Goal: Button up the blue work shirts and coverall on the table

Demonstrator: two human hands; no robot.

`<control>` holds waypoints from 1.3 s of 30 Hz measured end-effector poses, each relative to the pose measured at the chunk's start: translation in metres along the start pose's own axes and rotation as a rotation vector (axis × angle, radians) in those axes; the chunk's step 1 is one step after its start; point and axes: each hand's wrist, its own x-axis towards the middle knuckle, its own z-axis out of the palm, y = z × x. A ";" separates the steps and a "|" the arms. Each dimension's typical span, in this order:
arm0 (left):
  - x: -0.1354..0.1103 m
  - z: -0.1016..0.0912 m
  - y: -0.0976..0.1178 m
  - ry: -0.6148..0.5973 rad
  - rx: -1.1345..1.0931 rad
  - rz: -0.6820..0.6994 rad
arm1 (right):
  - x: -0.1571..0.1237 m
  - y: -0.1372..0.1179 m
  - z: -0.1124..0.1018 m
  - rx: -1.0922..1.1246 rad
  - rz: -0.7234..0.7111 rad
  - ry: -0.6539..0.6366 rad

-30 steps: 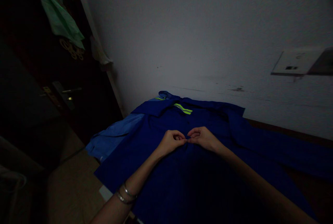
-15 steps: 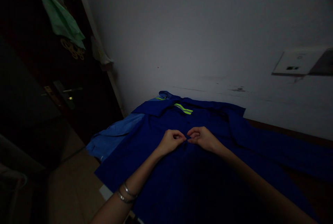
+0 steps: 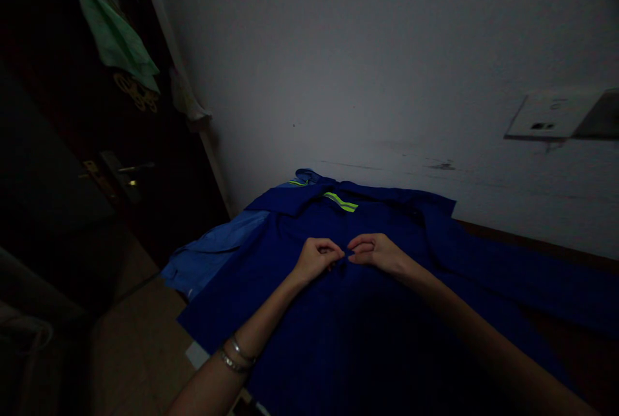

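Observation:
A dark blue work shirt with a yellow-green reflective strip at the collar lies spread flat before me. My left hand and my right hand meet at the shirt's front opening, just below the collar. Both hands are closed in a pinch on the fabric edges there, fingertips almost touching. What lies between the fingers is too dark to make out. Two bracelets sit on my left wrist.
A lighter blue garment lies under the shirt at the left. A white wall rises right behind. A dark door with a handle stands at left, with a green cloth hanging on it. A wall socket is at right.
Both hands have shifted very slightly up the shirt front toward the collar, still pinched together. The shirt has not moved.

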 end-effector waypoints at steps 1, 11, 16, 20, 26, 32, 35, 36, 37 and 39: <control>0.000 0.000 0.001 0.009 -0.006 0.008 | 0.000 0.001 0.000 0.020 0.003 -0.005; -0.002 -0.004 0.007 0.136 -0.074 0.094 | -0.005 0.001 -0.003 0.125 0.040 0.029; 0.008 -0.013 0.000 0.253 -0.164 0.059 | -0.006 -0.003 -0.009 0.082 0.040 0.062; 0.015 -0.013 -0.009 0.225 -0.122 -0.005 | -0.006 -0.011 -0.012 0.004 -0.013 0.040; 0.009 -0.015 -0.002 0.267 -0.049 -0.013 | -0.014 -0.024 -0.012 -0.126 -0.109 0.119; -0.023 -0.017 0.026 0.044 0.212 -0.027 | -0.015 -0.029 -0.022 -0.184 -0.242 0.274; -0.040 -0.015 0.036 -0.105 0.368 0.039 | -0.015 -0.029 -0.030 -0.174 -0.310 0.336; -0.043 -0.013 0.037 -0.134 0.401 0.046 | -0.015 -0.029 -0.031 -0.167 -0.330 0.349; -0.046 -0.012 0.037 -0.149 0.423 0.046 | -0.015 -0.029 -0.032 -0.160 -0.347 0.359; -0.047 -0.008 0.032 -0.147 0.436 0.044 | -0.015 -0.029 -0.032 -0.148 -0.368 0.372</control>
